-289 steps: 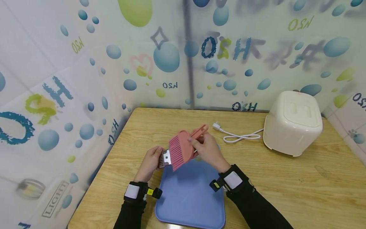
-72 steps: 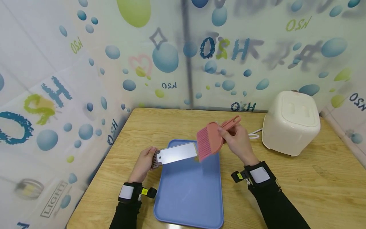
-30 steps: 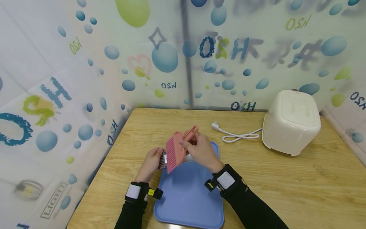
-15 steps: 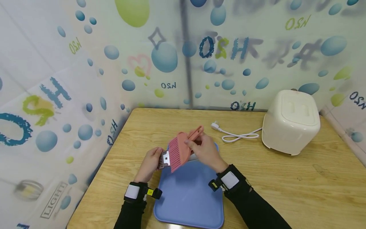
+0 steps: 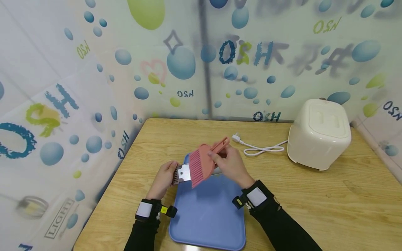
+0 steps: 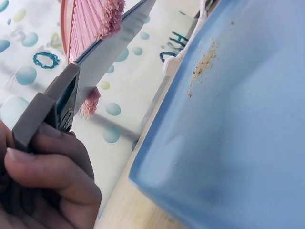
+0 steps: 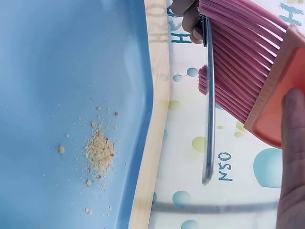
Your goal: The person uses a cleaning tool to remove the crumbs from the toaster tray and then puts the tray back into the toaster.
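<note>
My left hand (image 5: 162, 178) grips the dark ribbed end of a flat metal crumb tray (image 5: 184, 172), held tilted above a blue tray (image 5: 207, 223). A pink cleaning brush (image 5: 205, 161) is in my right hand (image 5: 233, 166), thumb on its flat body. Its bristles (image 7: 243, 52) straddle the metal plate near the left hand, showing on both sides in the right wrist view. The brush and right hand hide much of the plate in the head view. Below, a small heap of tan crumbs (image 7: 100, 151) lies in the blue tray with scattered bits around.
A cream toaster (image 5: 320, 136) stands at the back right of the wooden table (image 5: 298, 205). Its white power cord (image 5: 263, 150) lies coiled beside it, the plug just beyond the right hand. A printed curtain (image 5: 182, 62) borders the back and left sides.
The brush was off the plate's far end at 2.4 s, then back near the left hand by 1.0 s. Since then my right hand has slid it slightly rightward, baring more metal; the left hand barely moves.
</note>
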A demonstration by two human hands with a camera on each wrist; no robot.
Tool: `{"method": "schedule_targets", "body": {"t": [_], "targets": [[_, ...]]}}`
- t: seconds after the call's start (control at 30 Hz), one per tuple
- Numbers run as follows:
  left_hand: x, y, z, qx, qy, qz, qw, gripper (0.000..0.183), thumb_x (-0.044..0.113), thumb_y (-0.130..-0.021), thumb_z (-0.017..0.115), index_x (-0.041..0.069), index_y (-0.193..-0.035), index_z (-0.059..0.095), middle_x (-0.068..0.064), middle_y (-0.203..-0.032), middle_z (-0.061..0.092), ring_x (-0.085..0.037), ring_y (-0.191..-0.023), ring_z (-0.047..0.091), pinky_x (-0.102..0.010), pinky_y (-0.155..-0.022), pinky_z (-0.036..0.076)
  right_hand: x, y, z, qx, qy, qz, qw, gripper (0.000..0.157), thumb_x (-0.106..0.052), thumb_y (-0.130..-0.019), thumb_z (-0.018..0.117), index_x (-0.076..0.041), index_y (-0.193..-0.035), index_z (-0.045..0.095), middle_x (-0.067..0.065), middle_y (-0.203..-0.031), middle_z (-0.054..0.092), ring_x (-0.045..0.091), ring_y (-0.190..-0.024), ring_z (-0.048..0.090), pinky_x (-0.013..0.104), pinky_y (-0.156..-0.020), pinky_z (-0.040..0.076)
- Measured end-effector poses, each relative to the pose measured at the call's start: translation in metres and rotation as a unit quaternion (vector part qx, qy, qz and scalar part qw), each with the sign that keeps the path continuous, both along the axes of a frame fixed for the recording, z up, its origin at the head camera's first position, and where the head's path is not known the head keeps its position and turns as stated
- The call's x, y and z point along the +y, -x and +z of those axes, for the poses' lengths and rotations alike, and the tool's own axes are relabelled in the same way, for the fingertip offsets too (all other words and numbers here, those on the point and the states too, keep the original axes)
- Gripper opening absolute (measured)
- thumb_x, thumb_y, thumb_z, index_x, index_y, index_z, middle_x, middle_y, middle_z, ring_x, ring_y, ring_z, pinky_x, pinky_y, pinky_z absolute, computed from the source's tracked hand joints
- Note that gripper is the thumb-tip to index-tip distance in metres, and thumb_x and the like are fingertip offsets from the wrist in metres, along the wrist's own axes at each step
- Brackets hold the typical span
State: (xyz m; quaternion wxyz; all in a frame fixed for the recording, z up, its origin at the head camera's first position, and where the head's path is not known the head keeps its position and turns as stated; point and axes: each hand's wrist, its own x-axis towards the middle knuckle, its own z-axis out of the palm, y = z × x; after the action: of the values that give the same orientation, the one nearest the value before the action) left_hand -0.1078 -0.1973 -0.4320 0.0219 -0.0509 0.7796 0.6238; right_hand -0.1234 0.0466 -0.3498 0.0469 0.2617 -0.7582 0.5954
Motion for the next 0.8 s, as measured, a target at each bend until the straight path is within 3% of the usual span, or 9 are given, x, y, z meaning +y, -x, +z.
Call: {"method": "schedule_targets", "body": {"t": [0.27,0.47,0.67,0.8], "targets": [[-0.002,0.0,-0.002,-0.001,-0.004,0.007,1.0,0.034,0.03,-0.1,0.037,0.006,-0.091,0.058,-0.009,-0.069,0.047,-0.018,-0.051,0.041,-0.026,-0.041,0.031,0.008,0.001,0.001,0.002,0.0,-0.006,1.0,0.024,-0.014,-0.09,0.058,0.005,-0.104,0.055,0.016,-0.084,0.062,0.021,-0.068,0.06,0.043,-0.056,0.051],[-0.004,0.0,-0.002,-0.004,-0.009,0.01,0.9999,0.033,0.029,-0.1,0.037,0.006,-0.091,0.059,-0.009,-0.069,0.048,-0.018,-0.051,0.042,-0.026,-0.041,0.032,0.015,0.002,0.002,-0.002,0.0,-0.015,1.0,0.025,-0.012,-0.09,0.058,0.005,-0.107,0.053,0.016,-0.086,0.062,0.022,-0.069,0.06,0.037,-0.057,0.052],[-0.004,-0.001,-0.001,-0.005,-0.011,0.009,0.9999,0.034,0.03,-0.1,0.036,0.005,-0.092,0.058,-0.009,-0.07,0.048,-0.019,-0.052,0.043,-0.026,-0.041,0.032,0.022,0.005,0.003,0.017,-0.012,-0.024,0.999,0.021,-0.012,-0.09,0.058,0.004,-0.104,0.055,0.014,-0.083,0.062,0.021,-0.068,0.059,0.041,-0.056,0.051],[-0.004,-0.001,0.0,-0.003,-0.008,0.009,0.9999,0.034,0.03,-0.1,0.036,0.006,-0.092,0.058,-0.01,-0.07,0.048,-0.019,-0.052,0.042,-0.025,-0.041,0.031,0.028,0.008,0.003,0.027,-0.021,-0.029,0.999,0.019,-0.012,-0.09,0.057,0.003,-0.102,0.056,0.014,-0.082,0.062,0.019,-0.067,0.06,0.036,-0.055,0.051]]}}
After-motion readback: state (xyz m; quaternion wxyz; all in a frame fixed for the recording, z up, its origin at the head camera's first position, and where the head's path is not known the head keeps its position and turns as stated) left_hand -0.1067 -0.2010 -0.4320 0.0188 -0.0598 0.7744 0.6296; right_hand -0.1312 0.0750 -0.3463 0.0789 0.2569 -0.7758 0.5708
